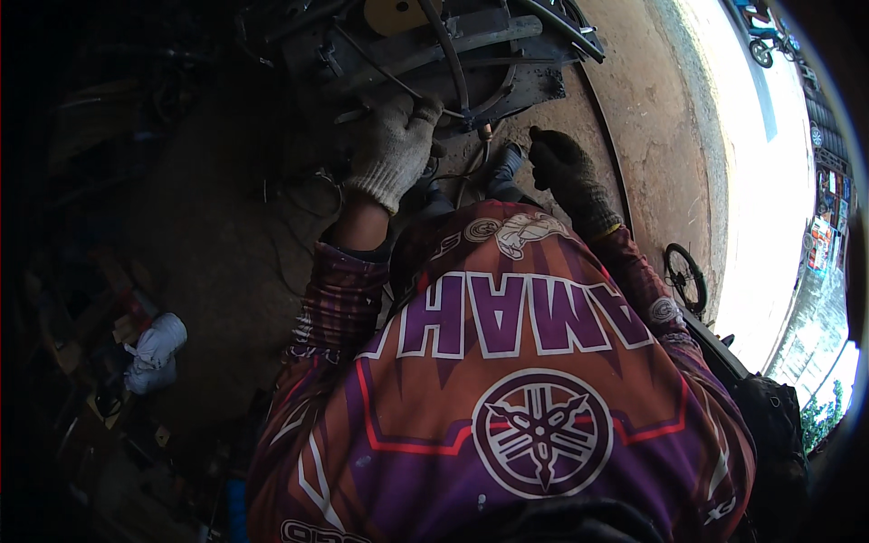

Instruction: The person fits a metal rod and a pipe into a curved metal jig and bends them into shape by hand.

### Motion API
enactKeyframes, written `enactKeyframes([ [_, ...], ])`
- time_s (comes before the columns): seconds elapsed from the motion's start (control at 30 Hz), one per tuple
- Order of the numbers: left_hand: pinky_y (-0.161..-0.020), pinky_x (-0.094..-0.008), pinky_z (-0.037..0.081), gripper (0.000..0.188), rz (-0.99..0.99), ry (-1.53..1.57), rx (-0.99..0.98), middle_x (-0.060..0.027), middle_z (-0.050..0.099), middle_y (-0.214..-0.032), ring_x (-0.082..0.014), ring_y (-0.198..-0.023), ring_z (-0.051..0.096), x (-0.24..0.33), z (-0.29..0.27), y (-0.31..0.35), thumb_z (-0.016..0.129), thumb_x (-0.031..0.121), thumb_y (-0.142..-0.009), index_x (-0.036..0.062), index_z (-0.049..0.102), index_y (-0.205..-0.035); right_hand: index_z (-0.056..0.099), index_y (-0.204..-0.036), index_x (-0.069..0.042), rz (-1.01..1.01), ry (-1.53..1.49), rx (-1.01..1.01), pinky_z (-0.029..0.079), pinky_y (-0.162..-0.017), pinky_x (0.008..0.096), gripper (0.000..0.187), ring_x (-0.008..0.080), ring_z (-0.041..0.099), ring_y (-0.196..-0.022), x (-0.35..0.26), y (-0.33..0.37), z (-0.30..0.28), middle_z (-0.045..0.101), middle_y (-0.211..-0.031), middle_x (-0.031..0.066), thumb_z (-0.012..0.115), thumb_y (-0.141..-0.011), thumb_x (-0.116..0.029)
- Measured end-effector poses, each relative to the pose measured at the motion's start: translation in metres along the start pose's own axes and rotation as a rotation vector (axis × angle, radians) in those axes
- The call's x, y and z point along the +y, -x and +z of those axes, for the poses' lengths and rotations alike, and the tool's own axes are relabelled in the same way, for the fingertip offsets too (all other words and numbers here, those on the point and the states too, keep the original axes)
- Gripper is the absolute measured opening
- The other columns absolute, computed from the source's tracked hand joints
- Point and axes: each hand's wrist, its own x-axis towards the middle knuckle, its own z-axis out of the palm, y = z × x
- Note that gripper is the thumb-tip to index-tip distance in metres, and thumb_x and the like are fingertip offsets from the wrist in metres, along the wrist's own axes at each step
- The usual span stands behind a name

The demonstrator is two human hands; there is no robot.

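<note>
My left hand [395,149], in a pale knitted work glove, is closed at the near side of a dark metal frame [493,41]. Its fingers are round the lower part of a thin metal rod [378,69] that slants across the frame. To the right, my right hand [568,174] wears a darker, dirty glove and is held apart from the frame. The fingers there are curled, and shadow hides whatever may be in them. Between both hands, a small copper-coloured fitting [486,133] hangs at the frame's near edge.
A long dark cable or bar [605,136] runs along the earthen floor [647,100] at the right. Beyond it stands a small spoked wheel [685,278]. A white bundle [156,351] lies among shadowed clutter at the left. My feet are below the frame.
</note>
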Motion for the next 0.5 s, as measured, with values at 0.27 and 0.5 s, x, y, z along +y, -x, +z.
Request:
enactKeyframes([
  [0.27, -0.051, -0.0287, 0.051, 0.029, -0.04, -0.06, -0.001, -0.0067, 0.069, -0.075, -0.0161, -0.058, 0.07, 0.0024, -0.0017, 0.0003, 0.06, 0.031, -0.098, 0.0039, 0.066, -0.102, 0.06, -0.129, -0.004, 0.007, 0.029, 0.013, 0.047, -0.058, 0.0265, 0.039, 0.01, 0.055, -0.067, -0.0024, 0.0024, 0.0, 0.062, -0.091, 0.0019, 0.063, -0.097, -0.025],
  [0.5, -0.049, -0.028, 0.05, 0.029, -0.047, -0.038, -0.006, -0.0065, 0.069, -0.074, -0.0159, -0.057, 0.069, 0.0059, -0.0021, 0.0017, 0.06, 0.032, -0.098, 0.0035, 0.066, -0.103, 0.061, -0.129, -0.004, -0.003, 0.048, 0.003, 0.048, -0.058, 0.0271, 0.039, 0.0103, 0.056, -0.067, -0.0033, 0.0011, -0.0002, 0.063, -0.094, 0.0026, 0.064, -0.097, -0.026],
])
